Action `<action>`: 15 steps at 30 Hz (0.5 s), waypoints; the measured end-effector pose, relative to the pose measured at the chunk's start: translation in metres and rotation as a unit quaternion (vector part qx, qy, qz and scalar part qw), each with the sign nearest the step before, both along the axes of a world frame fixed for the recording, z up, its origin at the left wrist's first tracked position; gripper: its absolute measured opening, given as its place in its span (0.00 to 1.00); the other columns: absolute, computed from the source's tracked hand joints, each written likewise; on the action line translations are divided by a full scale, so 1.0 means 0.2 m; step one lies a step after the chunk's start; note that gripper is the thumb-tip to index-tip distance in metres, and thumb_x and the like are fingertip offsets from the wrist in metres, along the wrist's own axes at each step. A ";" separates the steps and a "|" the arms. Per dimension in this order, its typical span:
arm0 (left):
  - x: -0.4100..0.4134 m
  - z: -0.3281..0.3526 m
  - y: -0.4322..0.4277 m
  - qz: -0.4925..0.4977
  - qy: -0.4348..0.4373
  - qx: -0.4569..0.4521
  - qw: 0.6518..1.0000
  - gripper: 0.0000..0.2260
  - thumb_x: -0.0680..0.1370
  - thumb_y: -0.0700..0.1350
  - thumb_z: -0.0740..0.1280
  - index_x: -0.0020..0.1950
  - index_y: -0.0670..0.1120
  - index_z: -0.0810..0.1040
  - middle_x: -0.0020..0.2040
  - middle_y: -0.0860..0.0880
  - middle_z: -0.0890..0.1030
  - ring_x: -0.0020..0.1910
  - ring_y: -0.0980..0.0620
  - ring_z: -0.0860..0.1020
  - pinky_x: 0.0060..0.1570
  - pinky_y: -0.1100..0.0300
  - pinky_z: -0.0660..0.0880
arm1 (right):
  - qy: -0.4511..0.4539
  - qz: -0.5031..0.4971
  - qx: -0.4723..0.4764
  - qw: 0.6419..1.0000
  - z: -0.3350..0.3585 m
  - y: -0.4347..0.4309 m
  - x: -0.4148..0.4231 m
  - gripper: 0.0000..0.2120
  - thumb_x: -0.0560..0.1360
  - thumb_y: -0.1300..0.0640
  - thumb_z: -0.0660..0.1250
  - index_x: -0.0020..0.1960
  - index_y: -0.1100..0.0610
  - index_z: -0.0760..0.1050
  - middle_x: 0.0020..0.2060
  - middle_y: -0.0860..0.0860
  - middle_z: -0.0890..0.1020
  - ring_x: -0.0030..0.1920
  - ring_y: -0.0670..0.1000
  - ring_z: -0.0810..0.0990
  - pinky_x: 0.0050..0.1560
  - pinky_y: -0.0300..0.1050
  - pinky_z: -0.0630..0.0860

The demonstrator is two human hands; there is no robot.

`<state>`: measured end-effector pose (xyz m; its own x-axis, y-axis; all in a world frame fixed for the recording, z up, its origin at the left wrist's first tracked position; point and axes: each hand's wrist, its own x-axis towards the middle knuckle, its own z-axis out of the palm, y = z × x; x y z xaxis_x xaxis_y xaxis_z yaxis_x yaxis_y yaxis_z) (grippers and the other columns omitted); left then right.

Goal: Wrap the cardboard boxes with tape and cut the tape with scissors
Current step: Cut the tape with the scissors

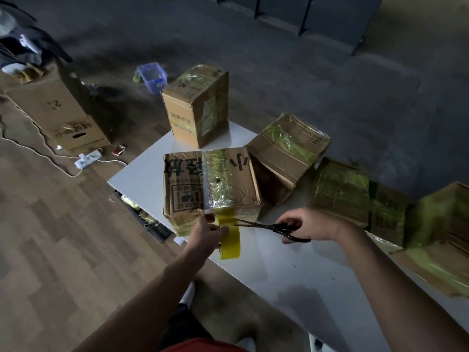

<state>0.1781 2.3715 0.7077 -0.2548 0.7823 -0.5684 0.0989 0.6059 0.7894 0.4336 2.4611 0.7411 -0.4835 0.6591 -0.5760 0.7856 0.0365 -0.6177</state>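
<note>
so the yellow tape (pixel 226 220) runs off the near bottom edge of the front cardboard box (pixel 193 184) and down to the tape roll (pixel 231 243). That stretch hangs in open air just in front of the box, and I'd guess that's the point: pulled taut like this there's a free bit to cut without nicking the cardboard

left hand (pixel 205 236) has its fingers curled round the roll, holding it low and toward the person so the strip stays tight. It sits just left of the strip, with the roll partly hidden behind it

the scissors (pixel 275 227) come in from the right, roughly level, blades a little apart and the tips right at the strip's right edge. Can't tell if they're biting yet. Right hand (pixel 311 224) grips the black handles, fingers wrapped in the loops, well clear of the tape

the box sits at the near left side of the white table (pixel 291 278), already banded with clear wrap across the top. Looks like the cut is the last step for this one

the upright box (pixel 198 107) behind, and the tilted box (pixel 286 153) to the right, are already wrapped
</note>
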 end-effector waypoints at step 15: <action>-0.07 0.04 0.03 -0.112 -0.016 -0.037 0.993 0.21 0.76 0.38 0.70 0.66 0.37 0.68 0.50 0.43 0.77 0.44 0.49 0.79 0.36 0.60 0.79 | -0.024 0.058 0.010 0.998 0.03 0.10 -0.12 0.17 0.65 0.45 0.78 0.52 0.38 0.79 0.48 0.37 0.80 0.50 0.39 0.78 0.47 0.34 0.75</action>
